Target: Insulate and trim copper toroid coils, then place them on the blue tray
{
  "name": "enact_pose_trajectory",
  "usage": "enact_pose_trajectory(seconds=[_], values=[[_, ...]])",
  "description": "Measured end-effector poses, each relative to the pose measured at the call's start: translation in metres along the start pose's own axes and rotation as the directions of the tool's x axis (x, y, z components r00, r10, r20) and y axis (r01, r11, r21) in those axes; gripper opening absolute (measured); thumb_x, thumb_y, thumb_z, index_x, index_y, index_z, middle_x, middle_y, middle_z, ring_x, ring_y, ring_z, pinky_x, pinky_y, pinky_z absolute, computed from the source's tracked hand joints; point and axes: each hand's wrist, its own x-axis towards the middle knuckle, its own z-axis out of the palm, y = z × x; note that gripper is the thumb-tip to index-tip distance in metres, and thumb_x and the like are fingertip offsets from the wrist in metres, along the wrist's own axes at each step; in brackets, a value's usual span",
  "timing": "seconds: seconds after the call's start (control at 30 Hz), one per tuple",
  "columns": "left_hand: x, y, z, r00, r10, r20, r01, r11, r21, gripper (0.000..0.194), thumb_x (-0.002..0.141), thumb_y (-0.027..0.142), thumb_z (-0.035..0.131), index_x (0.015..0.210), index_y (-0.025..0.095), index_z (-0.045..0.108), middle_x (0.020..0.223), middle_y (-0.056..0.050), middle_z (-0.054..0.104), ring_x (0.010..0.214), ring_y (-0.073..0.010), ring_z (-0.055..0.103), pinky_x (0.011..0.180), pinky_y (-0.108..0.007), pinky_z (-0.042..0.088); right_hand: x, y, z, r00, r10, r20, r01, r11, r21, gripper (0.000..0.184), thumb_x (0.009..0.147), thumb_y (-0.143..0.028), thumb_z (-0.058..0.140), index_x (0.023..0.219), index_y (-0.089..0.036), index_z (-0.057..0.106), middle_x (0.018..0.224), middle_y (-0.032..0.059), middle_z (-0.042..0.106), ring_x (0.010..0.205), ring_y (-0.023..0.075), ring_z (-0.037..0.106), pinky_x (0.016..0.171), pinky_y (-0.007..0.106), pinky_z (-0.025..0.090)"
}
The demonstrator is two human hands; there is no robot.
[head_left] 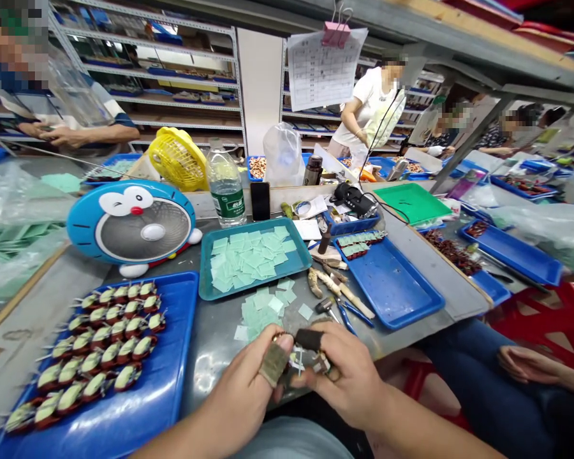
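Observation:
My left hand point(253, 382) and my right hand point(347, 370) meet at the front edge of the table. Between their fingertips is a small wire-wound part point(296, 361) with pale leads, mostly hidden by the fingers. An olive wrap covers my left thumb, and a dark wrap covers a right finger. Just beyond the hands lie loose pale green squares point(263, 312). More squares fill a teal tray point(208, 280) behind them. To the left, a blue tray point(172, 395) bears rows of brown coil parts point(90, 363) topped with pale pads.
Pliers point(356, 312), a hammer point(325, 306) and wooden-handled tools lie right of the squares. Another blue tray point(387, 280) has coil parts at its far end. A blue fan point(134, 223) and a water bottle point(224, 185) stand behind. Someone's arm point(545, 370) rests at right.

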Motion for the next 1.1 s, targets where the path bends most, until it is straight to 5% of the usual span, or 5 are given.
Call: enact_pose_trajectory(seconds=[0.47, 0.6, 0.77, 0.87, 1.1], values=[[0.003, -0.014, 0.013, 0.994, 0.024, -0.107, -0.038, 0.991, -0.13, 0.044, 0.105, 0.06, 0.032, 0.091, 0.022, 0.049, 0.071, 0.003, 0.049, 0.066, -0.015, 0.047, 0.062, -0.026, 0.04, 0.007, 0.011, -0.001, 0.991, -0.125, 0.056, 0.132, 0.981, -0.139, 0.023, 0.095, -0.021, 0.063, 0.117, -0.015, 0.064, 0.108, 0.014, 0.072, 0.091, 0.025, 0.067, 0.078, 0.037, 0.052], [0.003, -0.023, 0.006, 0.973, 0.176, -0.147, -0.173, 0.984, 0.029, 0.04, 0.107, 0.054, 0.03, 0.11, 0.022, 0.054, 0.084, -0.001, 0.06, 0.076, -0.018, 0.057, 0.069, -0.028, 0.046, 0.002, 0.012, -0.007, 0.979, 0.157, 0.132, -0.177, 0.97, 0.164, 0.041, 0.089, -0.034, 0.077, 0.125, -0.021, 0.064, 0.116, 0.0092, 0.071, 0.1, 0.0232, 0.067, 0.087, 0.035, 0.053], [0.013, -0.042, -0.001, 0.759, 0.641, -0.112, -0.549, 0.723, 0.42, 0.04, 0.104, 0.048, 0.047, 0.14, 0.032, 0.051, 0.105, -0.007, 0.064, 0.089, -0.021, 0.064, 0.078, -0.03, 0.052, -0.003, 0.01, -0.01, 0.765, 0.536, 0.358, -0.583, 0.338, 0.739, 0.044, 0.081, -0.041, 0.085, 0.116, -0.021, 0.067, 0.098, 0.0016, 0.072, 0.088, 0.0147, 0.069, 0.081, 0.025, 0.054], [0.013, -0.051, 0.003, 0.71, 0.702, -0.057, -0.606, 0.65, 0.459, 0.046, 0.103, 0.037, 0.054, 0.148, 0.036, 0.047, 0.121, -0.011, 0.063, 0.101, -0.0233, 0.065, 0.085, -0.031, 0.054, -0.005, 0.006, -0.008, 0.773, 0.486, 0.408, -0.564, 0.231, 0.793, 0.041, 0.08, -0.033, 0.087, 0.114, -0.02, 0.068, 0.101, 0.0022, 0.074, 0.091, 0.0149, 0.07, 0.084, 0.026, 0.055], [0.012, -0.017, 0.01, 0.981, 0.183, -0.069, -0.19, 0.976, -0.109, 0.054, 0.103, 0.062, 0.035, 0.117, 0.019, 0.065, 0.106, -0.01, 0.07, 0.098, -0.0264, 0.065, 0.089, -0.036, 0.053, -0.007, 0.012, -0.014, 0.966, 0.25, -0.069, -0.215, 0.921, 0.325, 0.036, 0.085, -0.031, 0.082, 0.119, -0.027, 0.069, 0.108, 0.0035, 0.071, 0.097, 0.0175, 0.068, 0.087, 0.026, 0.054]])
